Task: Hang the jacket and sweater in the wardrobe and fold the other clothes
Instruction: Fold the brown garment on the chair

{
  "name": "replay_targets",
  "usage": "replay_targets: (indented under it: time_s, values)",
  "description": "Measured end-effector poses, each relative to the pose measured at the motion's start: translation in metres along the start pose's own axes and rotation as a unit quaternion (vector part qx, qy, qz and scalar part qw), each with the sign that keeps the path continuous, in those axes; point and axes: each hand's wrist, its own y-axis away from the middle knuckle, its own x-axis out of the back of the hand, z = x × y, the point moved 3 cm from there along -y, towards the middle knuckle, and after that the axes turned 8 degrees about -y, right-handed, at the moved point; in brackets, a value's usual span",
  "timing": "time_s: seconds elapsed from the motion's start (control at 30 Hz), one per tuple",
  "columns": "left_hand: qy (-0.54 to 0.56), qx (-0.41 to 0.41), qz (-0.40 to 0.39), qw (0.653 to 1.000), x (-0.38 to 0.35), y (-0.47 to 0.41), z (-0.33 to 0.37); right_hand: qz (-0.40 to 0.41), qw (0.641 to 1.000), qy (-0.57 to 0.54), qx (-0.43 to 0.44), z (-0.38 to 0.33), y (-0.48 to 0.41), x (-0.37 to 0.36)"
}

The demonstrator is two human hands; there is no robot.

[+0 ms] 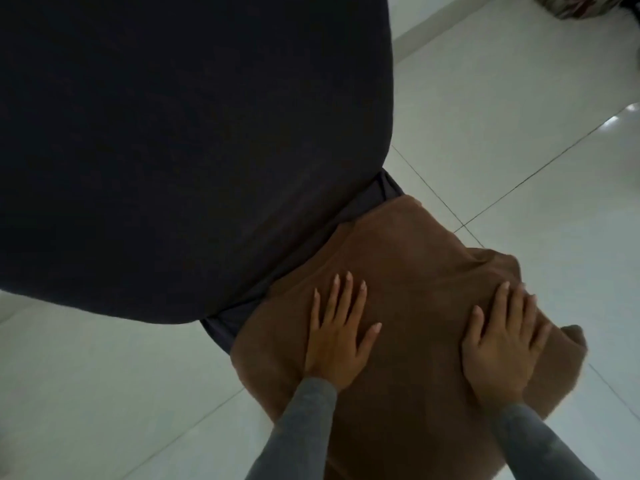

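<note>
1. Brown garment is lying on the tiled floor, overlapping a dark cloth.
2. Left hand and right hand are pressing it flat, fingers straight, gripping nothing.
3. Risk: sideways palm pressure sliding the fold apart on smooth tile.

A folded garment lies on the floor. Both hands rest flat on it, side by side: the left hand near its middle, the right hand by its right edge. A second cloth lies along its left edge, between it and a bulky mass.
</note>
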Motion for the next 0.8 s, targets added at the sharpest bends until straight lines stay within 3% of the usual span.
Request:
replay_targets:
  time_s: [0.13,0.43,0.67,0.8]
  values:
    - [0.008,-0.030,0.028,0.999,-0.002,0.000,-0.003,0.036,0.998,-0.011,-0.040,-0.018,0.031,-0.012]
    - [-0.035,-0.139,0.025,0.989,-0.006,0.015,-0.024,-0.005,1.000,0.007,-0.030,-0.020,0.126,-0.022]
    - [-0.059,-0.047,0.025,0.997,-0.006,0.034,-0.053,-0.015,0.994,-0.045,-0.098,-0.015,0.202,-0.027]
    - [-0.075,-0.051,-0.006,0.996,-0.005,0.046,-0.068,-0.024,0.980,-0.115,-0.163,-0.014,0.242,-0.036]
